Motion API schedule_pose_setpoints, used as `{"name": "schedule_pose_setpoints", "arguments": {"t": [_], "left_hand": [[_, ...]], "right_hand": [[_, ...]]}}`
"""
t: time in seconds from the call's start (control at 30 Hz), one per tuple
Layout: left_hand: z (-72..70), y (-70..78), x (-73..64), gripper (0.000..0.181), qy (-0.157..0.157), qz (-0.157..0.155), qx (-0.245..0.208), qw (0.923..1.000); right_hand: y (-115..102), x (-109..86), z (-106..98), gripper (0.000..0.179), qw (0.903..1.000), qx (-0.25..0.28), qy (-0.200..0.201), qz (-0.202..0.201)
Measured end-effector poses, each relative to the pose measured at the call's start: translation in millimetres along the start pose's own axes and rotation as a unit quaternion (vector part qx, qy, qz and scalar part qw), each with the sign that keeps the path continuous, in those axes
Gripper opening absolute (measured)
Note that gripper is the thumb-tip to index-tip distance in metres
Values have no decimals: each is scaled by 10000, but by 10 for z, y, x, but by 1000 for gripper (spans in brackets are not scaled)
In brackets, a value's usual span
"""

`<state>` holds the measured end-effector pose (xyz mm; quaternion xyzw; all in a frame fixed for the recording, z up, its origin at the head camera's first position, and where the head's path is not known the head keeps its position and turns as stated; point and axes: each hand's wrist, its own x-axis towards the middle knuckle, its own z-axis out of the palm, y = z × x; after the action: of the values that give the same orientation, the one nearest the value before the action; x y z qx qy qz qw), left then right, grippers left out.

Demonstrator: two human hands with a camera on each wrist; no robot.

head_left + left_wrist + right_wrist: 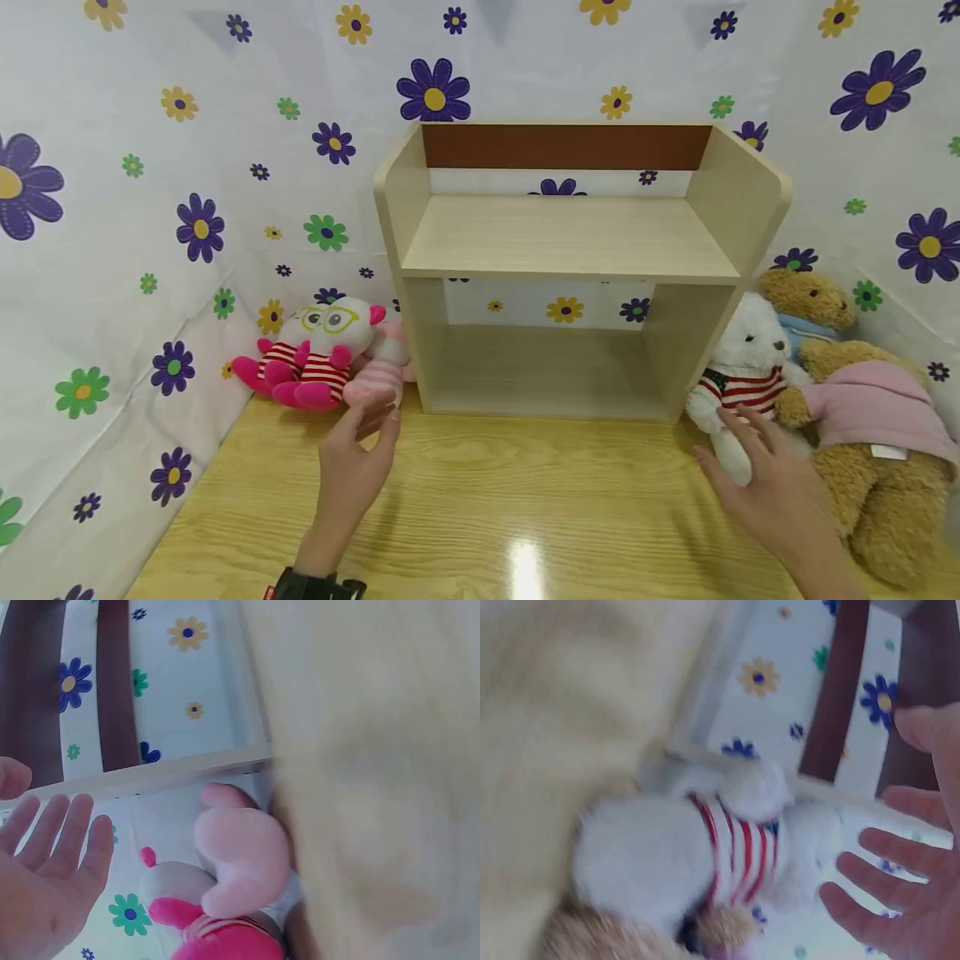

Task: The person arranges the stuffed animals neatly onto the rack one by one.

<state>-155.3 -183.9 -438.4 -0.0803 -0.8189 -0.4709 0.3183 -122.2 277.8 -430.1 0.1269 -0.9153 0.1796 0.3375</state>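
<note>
My left hand [356, 458] is held over the table, nearest to a small pink plush toy [380, 367] left of the shelf. In the left wrist view its fingers are spread loosely and hold nothing. On the other side, my right hand [772, 483] reaches toward a white teddy bear [742, 350] in a red-striped sweater. The right wrist view shows its fingers [885, 870] apart from the white bear [645, 851], with nothing in them. Two plush toys in red stripes, one with yellow glasses [330, 321], lean together beside the pink one.
A pale wooden two-tier shelf [570, 242] stands at the table's back. Right of the white bear are a brown bear in blue [813, 308] and a brown bear in pink [877, 450], lying face down. Flowered cloth [112, 333] lines the walls around the wooden table [480, 500].
</note>
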Motion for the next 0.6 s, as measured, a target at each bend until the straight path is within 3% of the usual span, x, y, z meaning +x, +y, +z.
{"name": "schedule_pose_setpoints", "arguments": {"t": [0.1,0.23,0.33,0.4,0.47,0.6], "left_hand": [[41,21,169,29,111,-194,-349,9991],[126,58,426,45,17,-622,-602,9962],[215,71,594,62,-166,-851,-683,9939],[278,68,689,71,-351,-899,-739,9926],[334,60,770,76,-538,-891,-814,9912],[395,31,883,76,-824,-705,-920,9898]], "right_hand": [[132,66,-133,66,9974,-148,700,-5],[338,177,-300,92,9895,-787,1176,306],[494,193,-410,105,9805,-1153,1228,1008],[597,186,-474,104,9754,-1085,1024,1622],[682,190,-531,92,9651,-939,487,2394],[866,195,-565,72,9465,-730,-534,3098]]}}
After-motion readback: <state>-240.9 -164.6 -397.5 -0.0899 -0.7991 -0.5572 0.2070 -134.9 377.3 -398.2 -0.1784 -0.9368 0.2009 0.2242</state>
